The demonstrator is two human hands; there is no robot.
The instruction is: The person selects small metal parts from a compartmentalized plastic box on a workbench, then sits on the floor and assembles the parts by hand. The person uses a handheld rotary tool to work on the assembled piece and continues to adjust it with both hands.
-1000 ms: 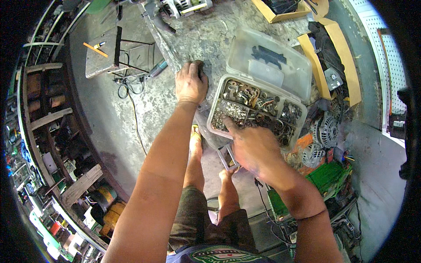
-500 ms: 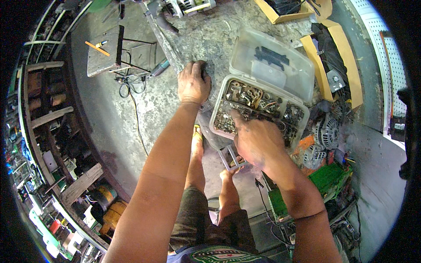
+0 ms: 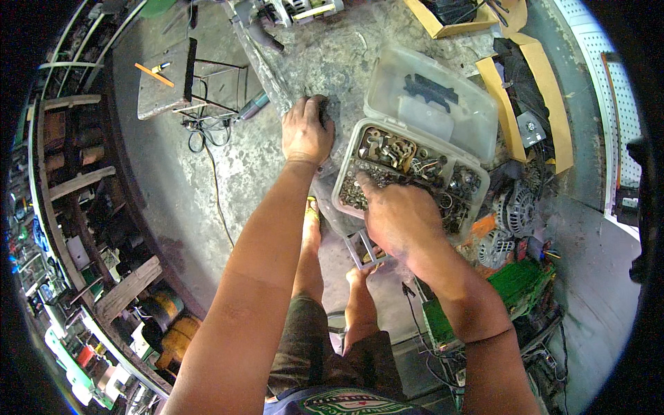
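Note:
A translucent plastic organizer box [image 3: 477,220] lies with its lid [image 3: 477,104] folded back on the worn bench. Its compartments hold small metal hardware [image 3: 398,149], among it rings, washers and clips. My right hand [image 3: 404,218] reaches over the near side, index finger stretched into the compartment of tiny parts [image 3: 351,194]. The other fingers are partly hidden under the hand; nothing shows in its grasp. At the bench's left edge rests my left hand [image 3: 304,135], its fingers curled downward. A dark patch lies beside its knuckles; whether the fingers hold anything is hidden.
Open cardboard boxes [image 3: 560,111] with dark contents stand at the right. Metal alternator housings [image 3: 515,207] sit near a green block [image 3: 526,277]. A small stool-like table [image 3: 162,90] with cables [image 3: 200,135] stands on the floor left, beyond it a cluttered shelf [image 3: 76,187].
My right index finger has shifted slightly left and up within the compartment of tiny parts. My left hand stays at the bench edge.

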